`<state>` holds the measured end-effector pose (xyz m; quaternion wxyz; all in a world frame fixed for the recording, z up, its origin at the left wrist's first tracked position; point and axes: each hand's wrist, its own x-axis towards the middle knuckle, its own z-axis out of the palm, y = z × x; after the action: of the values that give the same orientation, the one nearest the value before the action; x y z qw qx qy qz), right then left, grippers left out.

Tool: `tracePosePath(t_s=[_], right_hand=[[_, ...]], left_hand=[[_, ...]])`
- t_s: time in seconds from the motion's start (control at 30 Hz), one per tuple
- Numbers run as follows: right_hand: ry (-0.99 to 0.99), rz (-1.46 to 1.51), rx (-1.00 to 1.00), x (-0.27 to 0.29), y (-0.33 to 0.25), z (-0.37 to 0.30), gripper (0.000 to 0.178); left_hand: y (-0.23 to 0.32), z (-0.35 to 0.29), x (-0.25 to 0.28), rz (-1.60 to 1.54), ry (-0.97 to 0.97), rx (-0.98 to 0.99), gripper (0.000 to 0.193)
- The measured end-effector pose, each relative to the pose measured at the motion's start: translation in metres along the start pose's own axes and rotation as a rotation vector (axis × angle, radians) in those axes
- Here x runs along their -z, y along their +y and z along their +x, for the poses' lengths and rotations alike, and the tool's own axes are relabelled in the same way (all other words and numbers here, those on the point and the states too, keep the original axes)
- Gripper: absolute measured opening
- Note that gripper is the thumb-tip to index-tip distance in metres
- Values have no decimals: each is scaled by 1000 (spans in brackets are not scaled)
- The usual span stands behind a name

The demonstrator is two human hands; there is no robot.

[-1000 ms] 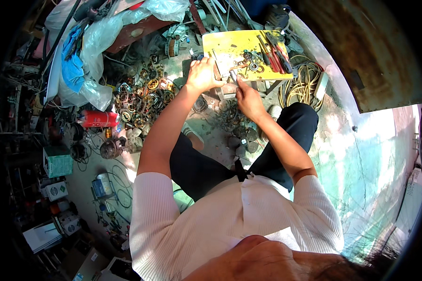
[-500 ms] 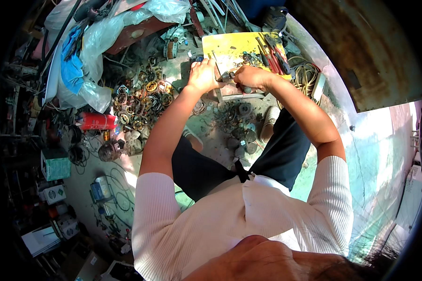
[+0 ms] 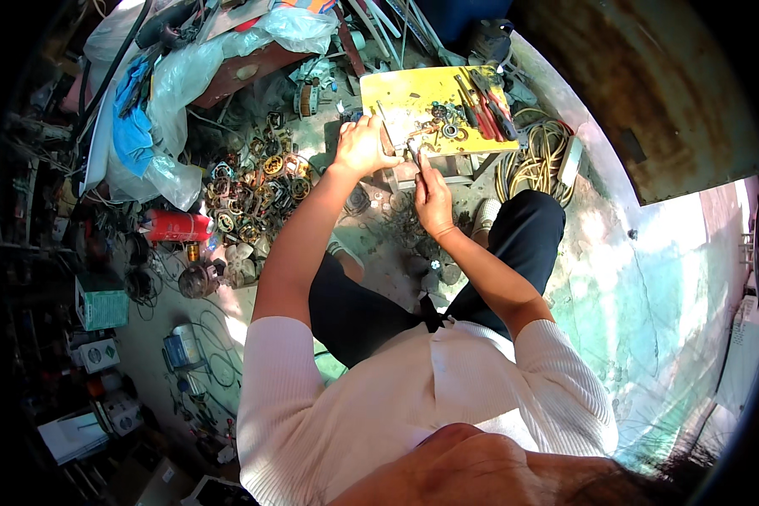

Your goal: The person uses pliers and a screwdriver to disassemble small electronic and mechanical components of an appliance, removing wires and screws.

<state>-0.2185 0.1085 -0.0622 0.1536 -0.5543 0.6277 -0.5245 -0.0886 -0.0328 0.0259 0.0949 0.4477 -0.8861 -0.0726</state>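
My left hand is at the near left corner of a yellow board, fingers curled forward and thumb stretched to the right. What lies under its fingers is hidden. Beside it a thin rod slants over the board. My right hand is closed round a slim dark-handled tool, whose far end points at the board's near edge; its kind is too small to tell. Small metal parts and rings lie on the board, and red- and black-handled pliers rest at its right side.
Many ring-shaped scrap parts are heaped on the floor to the left, near a red cylinder. A coil of cable lies right of the board. Clear plastic sheeting hangs at the back left. A rusty panel stands far right.
My right hand has drawn back toward me and turned, its tool now pointing away from me. My left hand has shifted slightly nearer. More of the small parts on the board now show.
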Motion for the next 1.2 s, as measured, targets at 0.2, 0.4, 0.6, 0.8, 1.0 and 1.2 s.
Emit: tracePosePath(t_s=[0.2,0.4,0.6,0.8,1.0,1.2], right_hand=[[140,90,-293,21,21,11,55],[-272,6,-182,53,-25,91,52],[-694,-363,-164,44,-57,159,47],[-951,-574,-117,30,-44,194,26],[-1086,-364,-582,15,-69,210,13],[-1228,-211,-841,5,-71,252,17]], left_hand=[[4,-2,0,-40,-18,44,84],[-3,-1,-4,2,-22,34,86],[-6,1,-6,44,-23,14,78],[5,7,-3,-6,-24,6,80],[1,1,-3,30,1,18,88],[12,8,1,72,-47,0,88]])
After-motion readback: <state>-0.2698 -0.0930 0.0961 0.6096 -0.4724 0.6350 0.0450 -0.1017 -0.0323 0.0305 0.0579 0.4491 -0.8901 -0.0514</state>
